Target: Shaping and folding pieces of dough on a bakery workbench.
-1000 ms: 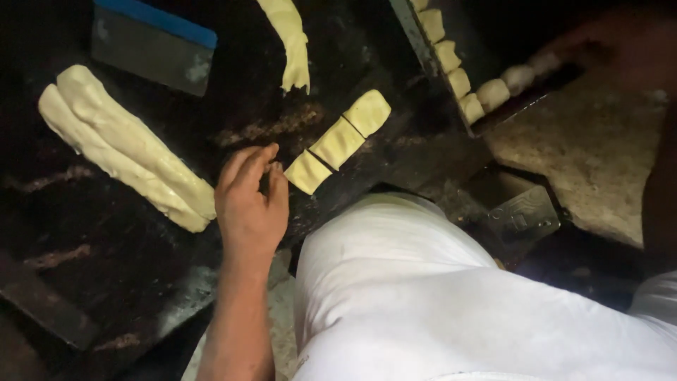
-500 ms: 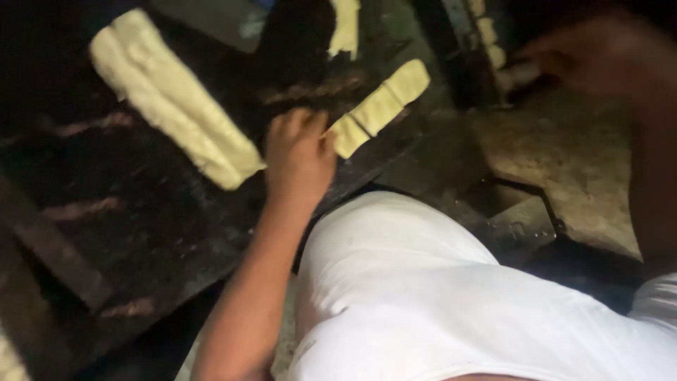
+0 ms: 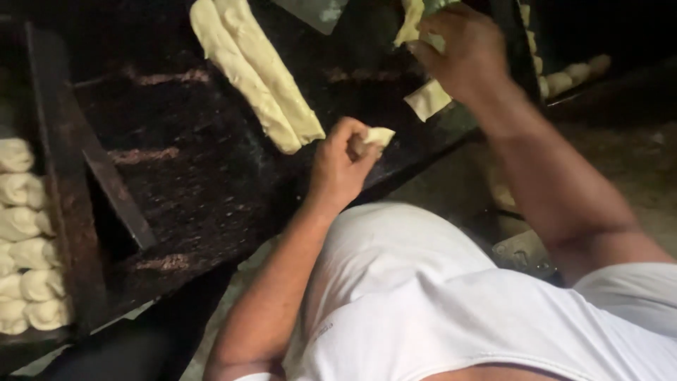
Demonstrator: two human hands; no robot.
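The left hand point(image 3: 343, 168) is curled into a loose fist at the near edge of the dark, flour-streaked table point(image 3: 190, 176), its fingertips pinching a small pale piece of cut dough point(image 3: 379, 135) that is lifted clear of the surface, apparently so that it can be worked between the fingers. The right hand point(image 3: 462, 49) reaches farther in over the table and closes its fingers on the lower end of a pale strip of dough point(image 3: 410, 20) near the far edge. Just below that hand, a flat, squarish cut piece of dough point(image 3: 427, 99) lies on the table, apart from the pinched one.

Toward the middle of the table, two long pale rolls of dough point(image 3: 254, 70) lie side by side, touching along their length, probably laid together for cutting. At the left edge, a dark tray point(image 3: 62, 176) holds a column of small rounded dough pieces point(image 3: 21, 233), packed against one another. Past the right edge, another row of small dough pieces point(image 3: 571, 74) lies in shadow; what carries them cannot be made out.
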